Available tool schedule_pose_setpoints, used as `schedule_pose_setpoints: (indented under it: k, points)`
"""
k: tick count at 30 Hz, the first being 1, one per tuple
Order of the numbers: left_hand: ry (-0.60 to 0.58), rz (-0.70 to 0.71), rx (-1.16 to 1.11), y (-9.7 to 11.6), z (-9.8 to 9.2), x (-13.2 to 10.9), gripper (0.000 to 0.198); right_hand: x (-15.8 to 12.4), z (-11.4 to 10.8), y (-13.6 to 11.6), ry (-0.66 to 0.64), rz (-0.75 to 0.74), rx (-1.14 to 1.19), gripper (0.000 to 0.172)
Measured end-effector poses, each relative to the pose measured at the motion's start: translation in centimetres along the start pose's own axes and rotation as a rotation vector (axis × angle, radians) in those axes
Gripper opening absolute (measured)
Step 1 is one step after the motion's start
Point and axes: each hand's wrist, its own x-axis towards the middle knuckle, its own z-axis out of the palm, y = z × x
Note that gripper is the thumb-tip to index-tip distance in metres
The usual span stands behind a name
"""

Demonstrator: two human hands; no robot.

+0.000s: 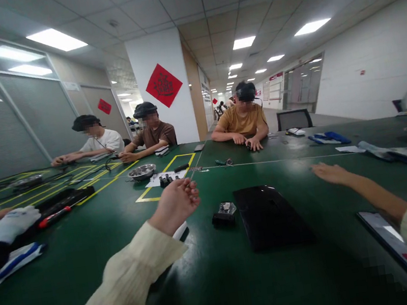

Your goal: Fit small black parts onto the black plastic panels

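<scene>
My left hand (179, 205) is raised over the middle of the table, fingers curled closed. From its fingertips sticks up a thin metal piece (192, 174), too small to tell its kind. My right hand (330, 173) reaches forward at the right, fingers stretched out and holding nothing that I can see. Between my arms lies a glossy black panel (268, 219). Beside its left edge are a black block-shaped part (223, 219) and a small clear plastic bag (227, 207). Under my right forearm is a phone or tablet (385, 237).
The table (216, 284) is green. Ahead are a metal bowl (142, 172), small black parts on white paper (167, 179) and pliers-like tool (224, 162). A co-worker's gloved hand (16, 223) is at left near a red-handled tool (54, 217). Blue gloves (328, 138) lie at right. Other people sit opposite.
</scene>
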Motion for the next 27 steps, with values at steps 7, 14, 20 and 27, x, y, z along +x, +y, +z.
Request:
schedule_pose_setpoints:
  k: [7, 14, 20, 27]
  points:
    - [0.240, 0.178, 0.314, -8.2, 4.0, 7.6, 0.012, -5.8, -0.5, -10.4, -0.281, -0.278, 0.397, 0.050]
    - [0.335, 0.442, 0.585, -11.9, 0.0, 8.8, 0.004, -13.5, -2.0, -17.7, -0.318, -0.858, 0.541, 0.041]
    - [-0.128, 0.848, 1.509, -10.5, -0.8, 6.4, 0.019, -17.0, -2.5, -20.4, -0.381, -1.029, 0.529, 0.043]
    - [-0.386, 0.781, 1.748, -10.2, -0.4, 5.0, 0.032, -16.3, -2.0, -19.2, -0.273, -1.069, 0.441, 0.043]
